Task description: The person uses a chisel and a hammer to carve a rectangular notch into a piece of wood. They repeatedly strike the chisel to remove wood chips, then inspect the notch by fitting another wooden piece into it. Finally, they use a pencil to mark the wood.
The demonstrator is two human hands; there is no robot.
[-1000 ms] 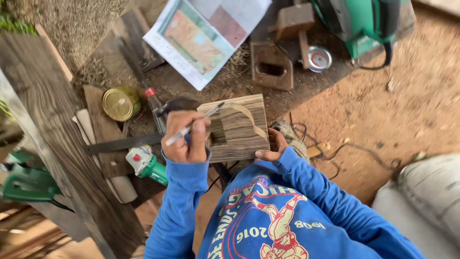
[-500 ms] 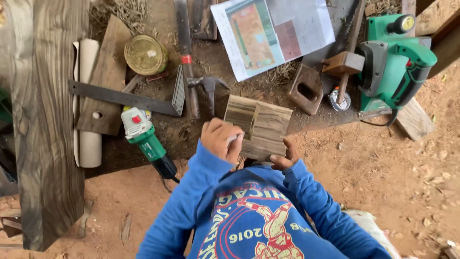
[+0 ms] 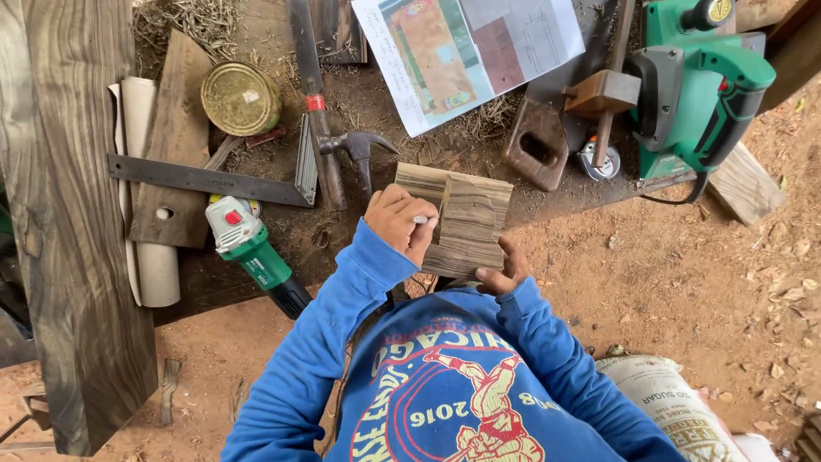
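Head view: the person looks straight down over a blue sweatshirt at a small wooden block (image 3: 466, 224) that sits at the near edge of the dark bench (image 3: 359, 103). The left hand (image 3: 400, 221) rests on the block's left side, its grip closed narrowly around a thin pale marking tool (image 3: 420, 220), most likely a pencil or chalk stick, with the tip on the wood. A curved line already runs across the block's face, so the hand seems placed to follow or extend that outline. The right hand (image 3: 503, 272) cups the block's near lower corner from below, fingers curled against the edge; that hold appears meant to keep the piece from sliding under the marking pressure.

Everything else lies within arm's reach but apart from the hands. A claw hammer (image 3: 357, 150) is just beyond the block, with a steel square (image 3: 209, 180) and a green angle grinder (image 3: 252, 252) to the left. A round brass-coloured tin lid (image 3: 241, 98) sits farther back. A printed sheet (image 3: 470, 56) lies at the top, a wooden mallet (image 3: 603, 94) beside it, and a green electric planer (image 3: 697, 81) at the right end.
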